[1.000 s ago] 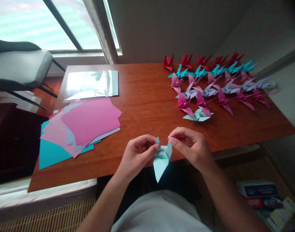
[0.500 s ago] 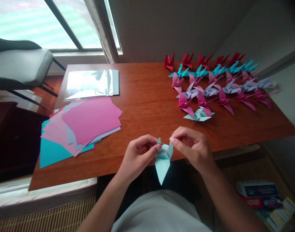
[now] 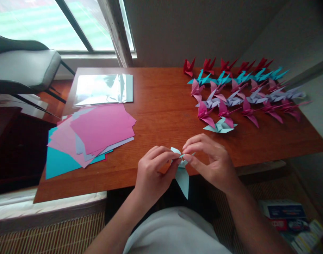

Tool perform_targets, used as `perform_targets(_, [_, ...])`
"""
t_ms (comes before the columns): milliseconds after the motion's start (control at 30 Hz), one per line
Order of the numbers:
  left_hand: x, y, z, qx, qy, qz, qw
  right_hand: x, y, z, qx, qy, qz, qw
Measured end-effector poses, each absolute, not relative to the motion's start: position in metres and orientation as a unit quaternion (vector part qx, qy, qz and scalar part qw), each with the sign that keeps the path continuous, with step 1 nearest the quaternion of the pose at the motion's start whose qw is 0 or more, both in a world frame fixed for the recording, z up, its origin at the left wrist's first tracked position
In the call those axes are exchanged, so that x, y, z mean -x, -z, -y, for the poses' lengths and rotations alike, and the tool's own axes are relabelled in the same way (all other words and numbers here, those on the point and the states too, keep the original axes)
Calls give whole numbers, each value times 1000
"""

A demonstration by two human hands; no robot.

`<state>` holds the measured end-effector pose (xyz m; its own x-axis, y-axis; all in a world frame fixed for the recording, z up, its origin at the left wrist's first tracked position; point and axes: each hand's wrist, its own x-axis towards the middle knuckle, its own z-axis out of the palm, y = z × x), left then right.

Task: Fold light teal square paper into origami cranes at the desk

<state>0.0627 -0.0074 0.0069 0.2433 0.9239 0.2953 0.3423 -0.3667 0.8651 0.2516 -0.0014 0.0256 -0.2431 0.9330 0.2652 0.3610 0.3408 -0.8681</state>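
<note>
A pale green paper crane [image 3: 182, 178] is held up at the table's front edge, one wing pointing down toward my lap. My left hand [image 3: 157, 171] pinches its folded middle between thumb and fingers, which hide part of the paper. Thumb and forefinger of my right hand [image 3: 210, 160] close on a narrow point of the same crane, the other fingers loosely curled. Beyond my right hand a finished pale green crane [image 3: 221, 126] stands on the table, in front of a row of magenta cranes [image 3: 248, 112].
Behind these are rows of lavender [image 3: 234, 100], pink [image 3: 197, 90], turquoise [image 3: 222, 78] and red cranes [image 3: 189, 67]. Fanned coloured paper sheets [image 3: 105, 123] lie at the left, below a shiny clear packet [image 3: 100, 90]. A chair [image 3: 26, 67] stands by the window; boxes [image 3: 285, 213] sit low at right.
The pale green crane has been turned and tilted in my fingers. My left hand has rolled over it, and my right hand has shifted its pinch closer to my left fingertips.
</note>
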Motion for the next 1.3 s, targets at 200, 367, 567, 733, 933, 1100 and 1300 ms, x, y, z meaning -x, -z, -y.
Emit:
perform_targets(200, [-60, -11, 9, -708, -433, -443, 340, -252, -24, 3, 438, -345, 719, 414])
perform_targets(367, [-61, -8, 10, -740, -433, -438, 269, -248, -26, 7, 455, -322, 718, 418])
perform_targets(567, [-63, -8, 11, -746, -433, -435, 256, -246, -28, 7, 468, -306, 710, 428])
perform_targets(733, [-62, -7, 9, -724, -451, -444, 275, -246, -26, 8, 476, -311, 699, 433])
perform_targets(933, [-62, -5, 11, -730, -478, -462, 159, -237, -23, 15, 528, -247, 677, 450])
perform_targets(1100, [-65, -2, 12, -746, -494, -443, 60, -226, -19, 21, 541, -227, 654, 478])
perform_targets(1300, [-66, -1, 12, -749, -497, -438, 28, -221, -17, 24, 552, -238, 628, 494])
